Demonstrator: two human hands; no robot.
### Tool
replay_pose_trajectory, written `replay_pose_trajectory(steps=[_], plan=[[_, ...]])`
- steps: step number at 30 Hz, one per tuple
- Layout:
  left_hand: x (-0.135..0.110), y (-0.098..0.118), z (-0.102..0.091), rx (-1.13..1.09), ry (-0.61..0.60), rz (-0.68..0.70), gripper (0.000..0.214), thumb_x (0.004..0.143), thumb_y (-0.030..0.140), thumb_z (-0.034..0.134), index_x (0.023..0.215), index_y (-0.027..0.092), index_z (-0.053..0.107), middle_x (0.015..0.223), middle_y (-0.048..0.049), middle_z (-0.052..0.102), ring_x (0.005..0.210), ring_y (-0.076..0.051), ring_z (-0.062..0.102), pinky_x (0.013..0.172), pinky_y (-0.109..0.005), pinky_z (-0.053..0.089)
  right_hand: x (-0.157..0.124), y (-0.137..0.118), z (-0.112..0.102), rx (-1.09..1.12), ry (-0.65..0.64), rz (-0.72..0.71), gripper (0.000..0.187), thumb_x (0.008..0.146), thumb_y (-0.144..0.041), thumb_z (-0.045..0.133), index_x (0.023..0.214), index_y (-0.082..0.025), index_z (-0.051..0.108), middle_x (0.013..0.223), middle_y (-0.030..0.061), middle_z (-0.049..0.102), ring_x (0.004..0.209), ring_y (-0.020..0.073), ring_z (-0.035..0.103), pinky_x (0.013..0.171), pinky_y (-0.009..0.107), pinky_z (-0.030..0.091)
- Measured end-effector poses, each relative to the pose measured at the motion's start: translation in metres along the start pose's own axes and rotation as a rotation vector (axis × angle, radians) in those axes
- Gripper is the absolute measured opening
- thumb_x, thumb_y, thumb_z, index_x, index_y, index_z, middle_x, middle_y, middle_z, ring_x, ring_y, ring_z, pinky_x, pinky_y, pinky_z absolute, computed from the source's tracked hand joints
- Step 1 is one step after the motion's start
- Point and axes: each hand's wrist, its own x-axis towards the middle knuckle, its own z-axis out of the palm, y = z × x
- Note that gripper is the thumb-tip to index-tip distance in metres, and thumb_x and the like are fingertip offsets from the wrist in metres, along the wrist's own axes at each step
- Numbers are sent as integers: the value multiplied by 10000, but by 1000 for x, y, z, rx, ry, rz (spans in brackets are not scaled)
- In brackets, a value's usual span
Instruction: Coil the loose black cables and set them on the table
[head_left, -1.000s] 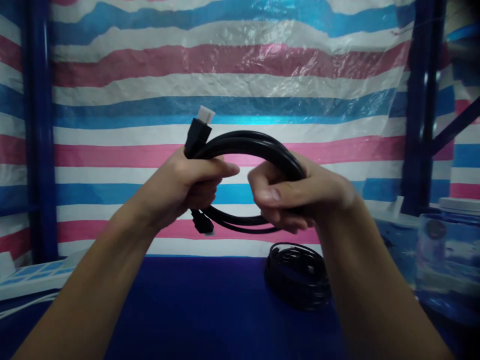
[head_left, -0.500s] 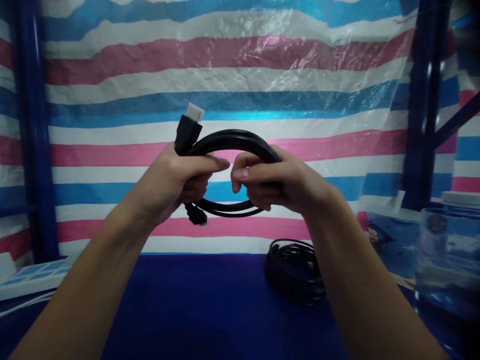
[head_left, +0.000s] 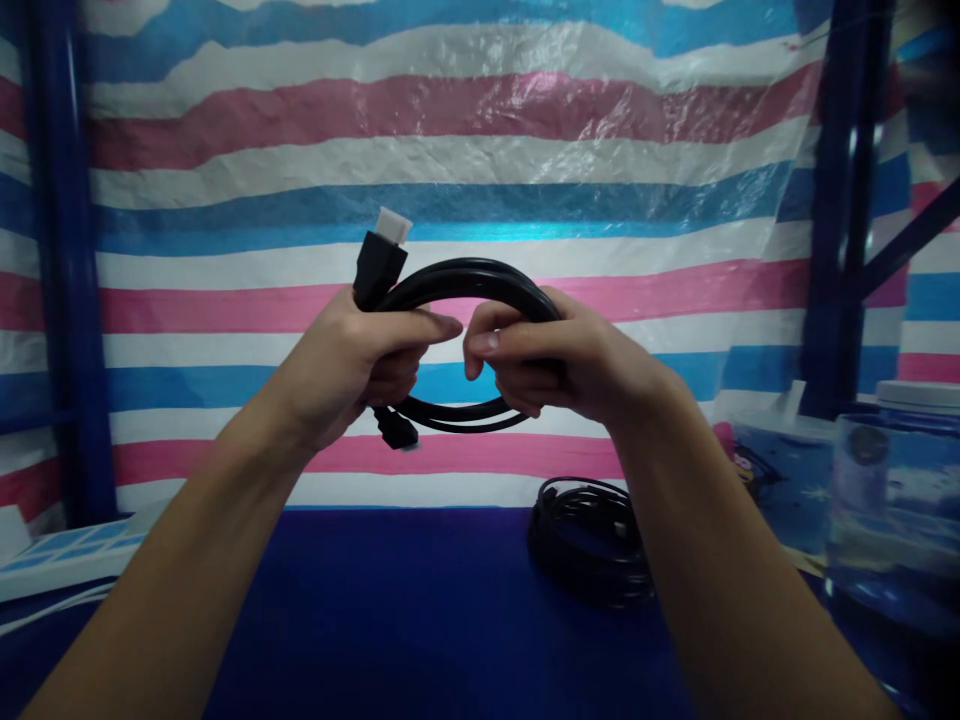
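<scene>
A black HDMI cable [head_left: 469, 272], wound into a loop, is held up in the air between both hands. My left hand [head_left: 367, 355] is closed around the left side of the loop. Above that hand sticks up one plug [head_left: 381, 262] with a whitish tip; a second plug [head_left: 397, 430] hangs below it. My right hand [head_left: 551, 355] grips the loop's right side, its fingers curled round the strands. The thumb of the left hand points toward the right fingers, a small gap between them. Parts of the loop are hidden inside both fists.
A coil of black cable [head_left: 589, 545] lies on the dark blue table [head_left: 420, 610], left of my right forearm. At the right stand a clear container [head_left: 892, 520] and a blue patterned bag-like item [head_left: 787, 480]. A white power strip [head_left: 67, 555] and white cords sit at the left. A striped sheet hangs behind.
Almost nothing differs. Both hands and the looped cable keep the same hold, with only a very slight shift in view.
</scene>
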Motion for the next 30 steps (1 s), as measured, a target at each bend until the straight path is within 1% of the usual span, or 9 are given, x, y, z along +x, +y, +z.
replay_pose_trajectory(steps=[4, 12, 19, 21, 22, 24, 26, 27, 30], plan=[[0, -1, 0, -1, 0, -40, 363, 683, 157, 608, 498, 176, 296, 432, 72, 188, 346, -16, 154, 330, -175, 122, 1, 2, -2, 7, -23, -13, 76, 767, -161, 538, 723, -116, 581, 396, -96, 257, 339, 25, 200, 333, 159, 185], [1, -6, -1, -9, -9, -45, 352, 694, 171, 609, 510, 173, 309, 428, 75, 186, 350, -16, 141, 340, -192, 108, 0, 3, -3, -49, 4, -32, 91, 811, -165, 532, 755, -115, 584, 397, -98, 282, 335, 23, 229, 331, 155, 219], [4, -11, 1, -44, 22, -8, 307, 691, 160, 582, 495, 173, 347, 429, 74, 175, 343, -20, 128, 348, -209, 89, 0, 4, -2, -96, 84, -71, 114, 827, -203, 560, 762, -111, 582, 414, -97, 276, 345, 23, 235, 321, 157, 220], [7, -15, 4, -43, 91, 38, 308, 688, 152, 578, 483, 174, 349, 421, 76, 172, 339, -24, 133, 355, -218, 110, 3, 5, 0, -111, 157, -117, 112, 827, -223, 572, 788, -119, 577, 430, -97, 267, 353, 23, 235, 322, 156, 213], [9, -18, 4, -21, 167, 71, 316, 690, 159, 584, 481, 176, 349, 418, 74, 181, 339, -31, 161, 360, -224, 136, 6, 5, 2, -131, 211, -146, 100, 832, -225, 568, 822, -126, 574, 446, -96, 268, 360, 24, 242, 328, 153, 215], [14, -23, 3, 59, 355, 145, 281, 701, 194, 614, 512, 174, 408, 441, 57, 288, 386, -60, 317, 401, -233, 247, 11, 5, 5, -223, 338, -216, 84, 846, -209, 544, 896, -145, 565, 486, -87, 293, 388, 28, 281, 359, 146, 249], [19, -28, -1, 144, 492, 206, 174, 704, 241, 657, 643, 171, 511, 583, 25, 469, 577, -100, 498, 532, -242, 371, 17, 5, 8, -403, 475, -291, 96, 853, -173, 511, 930, -160, 566, 533, -69, 356, 448, 42, 367, 432, 153, 329], [21, -30, -4, 178, 531, 213, 173, 698, 267, 682, 741, 177, 540, 695, 11, 533, 700, -120, 541, 615, -249, 403, 19, 6, 9, -515, 549, -324, 112, 851, -151, 491, 924, -164, 576, 564, -54, 404, 497, 55, 419, 485, 168, 371], [25, -36, -12, 191, 561, 159, 374, 674, 376, 728, 941, 198, 537, 960, -33, 579, 942, -182, 545, 781, -297, 426, 25, 11, 10, -832, 807, -398, 211, 839, -97, 426, 918, -163, 610, 700, -3, 551, 669, 108, 528, 633, 226, 429]])
